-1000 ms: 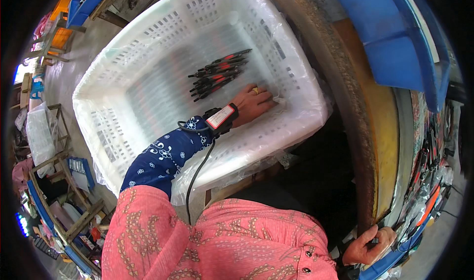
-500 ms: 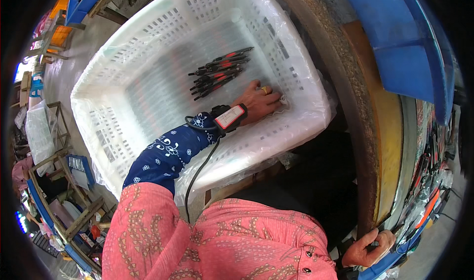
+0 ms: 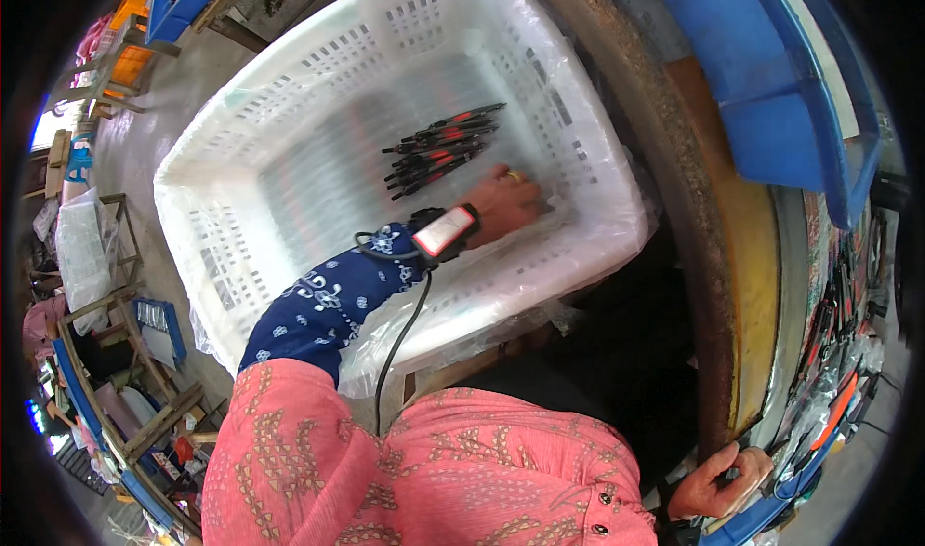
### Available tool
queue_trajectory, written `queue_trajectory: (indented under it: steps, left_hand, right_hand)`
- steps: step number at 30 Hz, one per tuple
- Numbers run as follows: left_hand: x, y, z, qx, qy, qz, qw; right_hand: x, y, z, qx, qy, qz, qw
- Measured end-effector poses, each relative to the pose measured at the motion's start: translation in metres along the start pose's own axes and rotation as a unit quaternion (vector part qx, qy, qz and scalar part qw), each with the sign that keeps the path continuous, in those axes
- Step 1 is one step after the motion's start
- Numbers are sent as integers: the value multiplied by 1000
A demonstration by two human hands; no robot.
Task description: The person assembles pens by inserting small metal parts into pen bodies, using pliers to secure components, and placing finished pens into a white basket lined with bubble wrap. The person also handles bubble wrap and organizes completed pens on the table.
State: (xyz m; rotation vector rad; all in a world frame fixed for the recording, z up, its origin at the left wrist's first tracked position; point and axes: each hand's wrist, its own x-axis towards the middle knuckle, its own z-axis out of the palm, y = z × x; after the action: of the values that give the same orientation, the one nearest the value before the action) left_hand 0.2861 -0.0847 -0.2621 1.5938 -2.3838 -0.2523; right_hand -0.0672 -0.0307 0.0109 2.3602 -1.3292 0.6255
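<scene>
My left hand (image 3: pixel 506 207), wearing a ring and a wrist strap, reaches into a large white plastic basket (image 3: pixel 226 93) lined with clear film. Its fingers are curled down near the film at the basket's right wall; whatever they hold is hidden. Just beyond the hand lies a bundle of slim black sticks (image 3: pixel 438 151) with red bands, pointed at one end, on the film-covered bottom; the hand is apart from it. At the lower right my right hand (image 3: pixel 715 483) is curled at the near end of the workbench, thumb and fingers bent together; I cannot make out anything in its grip.
The worn wooden workbench (image 3: pixel 742 353) runs along the basket's right side. Blue plastic bins (image 3: pixel 771 122) stand on it at the upper right. More black and red parts (image 3: pixel 838 305) lie beyond its right side. Wooden racks (image 3: pixel 145 401) stand at the left. A black cable (image 3: pixel 390 353) hangs from my left wrist.
My left hand has drawn slightly leftward from the basket's right wall, its fingers curling in more. The view has shifted a little. My right hand stays in place.
</scene>
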Motion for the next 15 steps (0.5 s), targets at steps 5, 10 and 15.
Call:
queue_trajectory:
  steps: [5, 10, 15]
  left_hand:
    - [-52, -31, -29, -46, 100, -215, 970]
    - [-85, -42, -36, 56, 162, -263, 949]
    - [-92, -43, -31, 51, 107, -285, 951]
  right_hand:
    - [0, 0, 1, -1, 2, -1, 1000]
    - [1, 0, 2, 4, 9, -2, 1000]
    - [1, 3, -4, 1, -23, 1, 1000]
